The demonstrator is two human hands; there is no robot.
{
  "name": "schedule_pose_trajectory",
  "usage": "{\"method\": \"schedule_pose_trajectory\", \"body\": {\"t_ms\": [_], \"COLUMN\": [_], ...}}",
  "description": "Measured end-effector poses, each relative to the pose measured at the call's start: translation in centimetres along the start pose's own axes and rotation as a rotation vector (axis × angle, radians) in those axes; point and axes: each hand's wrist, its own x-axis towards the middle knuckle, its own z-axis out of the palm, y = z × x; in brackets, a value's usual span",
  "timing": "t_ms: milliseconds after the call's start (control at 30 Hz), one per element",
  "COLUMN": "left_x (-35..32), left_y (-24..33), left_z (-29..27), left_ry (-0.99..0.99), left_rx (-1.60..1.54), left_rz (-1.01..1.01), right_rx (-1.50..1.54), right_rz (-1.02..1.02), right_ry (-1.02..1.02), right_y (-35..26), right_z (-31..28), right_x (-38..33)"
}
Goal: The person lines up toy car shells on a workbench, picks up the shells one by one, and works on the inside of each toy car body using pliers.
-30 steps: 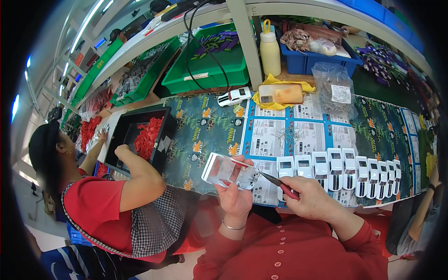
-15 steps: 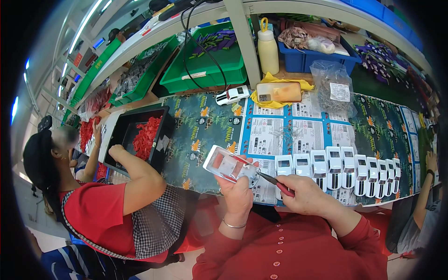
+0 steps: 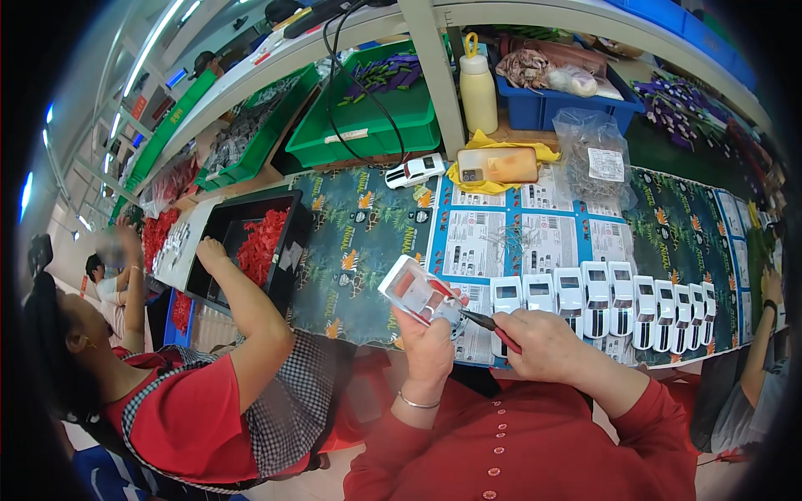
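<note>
My left hand (image 3: 428,344) grips a white toy car body (image 3: 409,288) turned underside up, its hollow inside showing clear plastic and red parts. My right hand (image 3: 541,341) is closed around pliers (image 3: 501,332) with red handles and dark, narrow jaws. The jaws reach the near right end of the car body, beside my left thumb; whether they pinch anything is too small to tell. Right of my hands, a row of several white toy car shells (image 3: 596,288) stands on the printed table sheet. Thin metal pieces (image 3: 511,242) lie loosely beyond my hands.
Beyond stand a white toy car (image 3: 415,171), a phone (image 3: 499,165) on a yellow cloth, a clear bag (image 3: 595,159) and a pale bottle (image 3: 479,93). Left, a co-worker (image 3: 200,409) reaches into a black tray (image 3: 305,225) of red parts. Another person's hand (image 3: 772,288) is far right.
The car body has tilted and shifted slightly right in my left hand, with the pliers still at its end. The co-worker on the left has leaned back, with the far hand raised.
</note>
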Motion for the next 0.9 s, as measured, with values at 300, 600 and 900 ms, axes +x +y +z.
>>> {"method": "schedule_pose_trajectory", "body": {"t_ms": [300,600,900], "left_x": [-0.2,-0.4,-0.1], "left_y": [0.3,0.0,-0.6], "left_z": [-0.1,0.1,-0.3], "left_ry": [-0.087,-0.121,-0.142], "left_rx": [0.001,0.068,0.206], "left_rz": [-0.05,-0.044,0.053], "right_rx": [-0.287,-0.383,-0.366], "right_rz": [-0.221,-0.306,-0.305], "right_ry": [-0.11,-0.189,-0.259], "right_y": [0.2,0.2,0.2], "right_z": [-2.7,-4.2,-4.7], "right_x": [1.5,2.6,4.0]}}
